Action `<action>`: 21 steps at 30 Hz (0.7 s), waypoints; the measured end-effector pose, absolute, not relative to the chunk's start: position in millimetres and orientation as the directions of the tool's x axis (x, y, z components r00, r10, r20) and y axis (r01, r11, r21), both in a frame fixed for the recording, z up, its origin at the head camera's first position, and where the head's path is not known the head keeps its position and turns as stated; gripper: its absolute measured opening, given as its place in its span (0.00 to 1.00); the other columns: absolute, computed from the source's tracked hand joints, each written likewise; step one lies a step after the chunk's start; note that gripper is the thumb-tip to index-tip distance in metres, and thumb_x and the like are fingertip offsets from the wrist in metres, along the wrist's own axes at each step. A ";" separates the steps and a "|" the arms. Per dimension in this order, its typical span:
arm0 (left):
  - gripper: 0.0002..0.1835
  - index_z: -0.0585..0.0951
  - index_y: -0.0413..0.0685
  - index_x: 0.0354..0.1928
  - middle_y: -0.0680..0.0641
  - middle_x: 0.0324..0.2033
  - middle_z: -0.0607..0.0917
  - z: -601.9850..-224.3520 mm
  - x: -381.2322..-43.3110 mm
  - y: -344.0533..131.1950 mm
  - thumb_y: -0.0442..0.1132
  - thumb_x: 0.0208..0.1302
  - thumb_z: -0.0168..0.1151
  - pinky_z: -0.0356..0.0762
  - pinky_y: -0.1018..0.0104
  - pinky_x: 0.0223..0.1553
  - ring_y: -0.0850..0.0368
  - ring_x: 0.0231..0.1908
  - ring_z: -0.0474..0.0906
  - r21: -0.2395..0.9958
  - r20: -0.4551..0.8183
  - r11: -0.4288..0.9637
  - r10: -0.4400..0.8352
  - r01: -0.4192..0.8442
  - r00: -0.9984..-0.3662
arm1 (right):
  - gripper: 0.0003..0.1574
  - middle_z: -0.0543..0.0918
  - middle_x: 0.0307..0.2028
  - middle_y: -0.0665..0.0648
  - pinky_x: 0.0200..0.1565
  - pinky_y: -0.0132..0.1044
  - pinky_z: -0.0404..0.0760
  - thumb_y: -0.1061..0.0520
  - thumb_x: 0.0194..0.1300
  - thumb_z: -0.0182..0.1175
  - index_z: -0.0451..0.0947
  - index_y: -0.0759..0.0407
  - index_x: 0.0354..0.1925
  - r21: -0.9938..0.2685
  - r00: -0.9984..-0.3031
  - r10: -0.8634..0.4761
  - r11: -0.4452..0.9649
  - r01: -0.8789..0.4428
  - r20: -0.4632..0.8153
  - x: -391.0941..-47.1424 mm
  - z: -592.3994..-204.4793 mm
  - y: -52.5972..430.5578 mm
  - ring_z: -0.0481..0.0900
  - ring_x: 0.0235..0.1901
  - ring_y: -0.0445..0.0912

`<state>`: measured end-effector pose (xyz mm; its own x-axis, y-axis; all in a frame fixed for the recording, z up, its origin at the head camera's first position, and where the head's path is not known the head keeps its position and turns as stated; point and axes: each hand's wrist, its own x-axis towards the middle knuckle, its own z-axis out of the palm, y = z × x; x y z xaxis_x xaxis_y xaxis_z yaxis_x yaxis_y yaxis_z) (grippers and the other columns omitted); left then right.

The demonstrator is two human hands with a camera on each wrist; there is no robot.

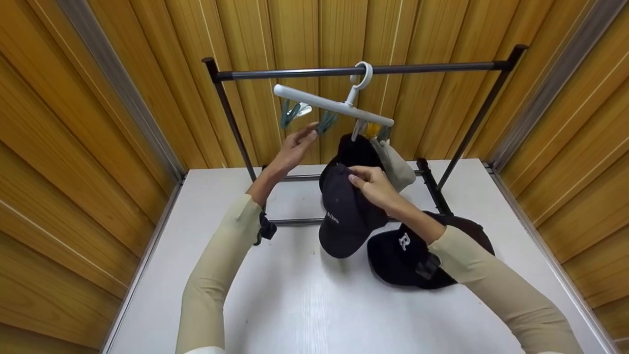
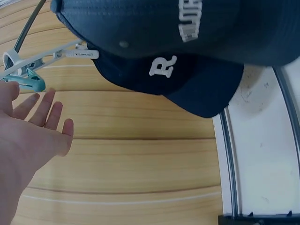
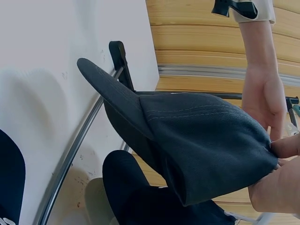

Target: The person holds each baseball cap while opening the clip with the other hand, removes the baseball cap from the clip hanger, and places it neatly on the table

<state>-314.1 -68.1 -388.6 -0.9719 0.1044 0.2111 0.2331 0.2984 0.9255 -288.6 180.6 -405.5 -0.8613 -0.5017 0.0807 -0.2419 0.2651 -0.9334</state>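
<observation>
Fingers and thumb of the right hand [image 1: 374, 187] pinch, in the head view, the upper end of a dark navy fabric baseball cap with small white lettering [image 1: 341, 209], located at frame centre, brim down. It obstructs part of a dark fabric cap [image 1: 359, 150] hanging behind, next to a beige fabric cap [image 1: 398, 164]. The left hand [image 1: 291, 151], upper centre, is at a dark green plastic clip [image 1: 326, 123] under a white plastic hanger [image 1: 322, 102]; whether thumb and forefinger pinch it cannot be told. The hanger hooks over a black metal rack [image 1: 295, 73]. A black fabric cap bearing a white R [image 1: 385, 253] lies lower right, partly covered by the right forearm [image 1: 417, 220].

Left wrist view: the left hand's other fingers are extended, slightly spread, at left. The navy cap spans the top, overlapping the hanging cap, also marked R.

Right wrist view: the navy cap occupies the centre, brim toward upper left, pale seam stitching visible, fabric creased at the pinch.
</observation>
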 end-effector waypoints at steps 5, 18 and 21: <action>0.31 0.61 0.48 0.79 0.43 0.78 0.64 -396.8 -303.8 -81.8 0.50 0.81 0.50 0.51 0.43 0.79 0.46 0.79 0.55 0.818 0.246 0.526 0.050 0.235 -0.968 | 0.20 0.86 0.56 0.66 0.49 0.25 0.77 0.62 0.78 0.51 0.79 0.67 0.62 -0.947 -0.867 -0.495 0.249 -0.202 0.055 -284.6 -408.0 184.7 0.81 0.43 0.35; 0.46 0.53 0.54 0.82 0.41 0.82 0.47 -431.2 -249.9 -129.6 0.63 0.71 0.57 0.37 0.38 0.80 0.43 0.82 0.40 0.150 0.301 0.974 0.120 0.171 -0.946 | 0.21 0.88 0.51 0.61 0.44 0.23 0.79 0.64 0.77 0.51 0.75 0.75 0.62 -0.969 -0.861 -0.506 0.177 -0.170 0.059 -280.7 -414.1 198.7 0.82 0.38 0.29; 0.47 0.52 0.53 0.82 0.40 0.82 0.47 -440.2 -236.8 -144.4 0.63 0.70 0.59 0.37 0.37 0.79 0.41 0.82 0.40 0.163 0.291 0.979 0.074 0.125 -0.954 | 0.22 0.87 0.53 0.63 0.44 0.24 0.79 0.64 0.78 0.50 0.74 0.75 0.63 -0.974 -0.859 -0.510 0.169 -0.151 0.044 -280.5 -417.1 201.2 0.83 0.39 0.30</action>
